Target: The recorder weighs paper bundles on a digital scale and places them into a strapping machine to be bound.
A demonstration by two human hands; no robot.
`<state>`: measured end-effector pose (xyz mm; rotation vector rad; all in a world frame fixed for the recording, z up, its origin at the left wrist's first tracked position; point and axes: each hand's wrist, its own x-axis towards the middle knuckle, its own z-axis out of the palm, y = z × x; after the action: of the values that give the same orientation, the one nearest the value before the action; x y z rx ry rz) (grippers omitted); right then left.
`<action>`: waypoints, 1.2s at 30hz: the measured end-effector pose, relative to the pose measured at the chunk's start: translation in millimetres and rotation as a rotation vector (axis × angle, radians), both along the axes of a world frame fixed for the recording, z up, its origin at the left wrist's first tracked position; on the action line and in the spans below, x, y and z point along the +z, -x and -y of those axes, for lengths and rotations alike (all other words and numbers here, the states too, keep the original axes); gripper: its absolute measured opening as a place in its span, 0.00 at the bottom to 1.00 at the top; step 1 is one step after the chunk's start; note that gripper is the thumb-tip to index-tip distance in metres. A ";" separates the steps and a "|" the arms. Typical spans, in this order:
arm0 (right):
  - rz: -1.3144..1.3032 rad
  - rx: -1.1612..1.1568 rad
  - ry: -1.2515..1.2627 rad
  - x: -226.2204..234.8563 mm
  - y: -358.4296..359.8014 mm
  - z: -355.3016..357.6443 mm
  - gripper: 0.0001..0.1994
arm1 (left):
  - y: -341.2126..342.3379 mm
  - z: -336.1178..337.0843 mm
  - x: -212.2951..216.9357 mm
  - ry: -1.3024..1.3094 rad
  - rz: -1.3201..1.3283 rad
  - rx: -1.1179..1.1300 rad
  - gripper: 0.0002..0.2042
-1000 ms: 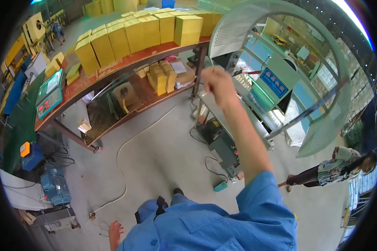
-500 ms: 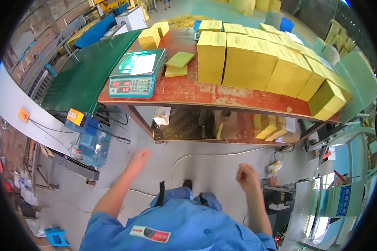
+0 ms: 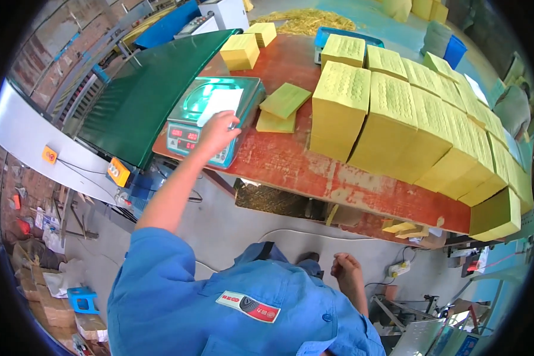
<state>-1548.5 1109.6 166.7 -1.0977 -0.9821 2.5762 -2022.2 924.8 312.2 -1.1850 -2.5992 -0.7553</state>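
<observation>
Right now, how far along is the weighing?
Done, apparently: yellow blocks stacked in a long row on the red table. In hand: left hand on the scale, whose pan holds only a white sheet. Left: two flat slabs beside it; right hand idle.

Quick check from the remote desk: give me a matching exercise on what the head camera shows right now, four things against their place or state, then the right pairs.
Things:
1. left hand
2. right hand
3. white sheet
4. two flat yellow-green slabs

Places or states:
A. lies on the platform of the weighing scale
B. hangs low beside the blue jacket, holding nothing
C. stacked on the red table, between the scale and the tall yellow blocks
D. reaches onto the scale, at the near edge of the sheet

Pairs: 1-D, 2-B, 3-A, 4-C
</observation>
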 end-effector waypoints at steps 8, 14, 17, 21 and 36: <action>0.060 -0.149 -0.295 67.1 62.0 -7.5 0.08 | 106.1 35.4 -13.7 0.310 -0.201 -0.459 0.27; -0.082 -0.366 -0.188 65.7 119.5 75.5 0.07 | 109.4 30.9 32.1 0.309 0.004 -0.631 0.26; -0.132 -0.481 -0.187 84.3 137.4 125.0 0.07 | 119.0 20.8 44.5 0.237 0.314 -0.670 0.19; -0.027 -0.887 -0.467 138.8 118.5 144.7 0.07 | 157.4 23.3 33.7 0.213 0.140 -0.812 0.06; -0.137 -0.272 -0.663 164.5 399.9 158.8 0.16 | 147.5 43.2 -0.6 -0.208 0.175 -0.541 0.12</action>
<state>-1948.4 950.8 331.2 -0.7873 -1.3907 1.8604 -2169.7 881.5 311.6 -1.8467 -2.2549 -1.2427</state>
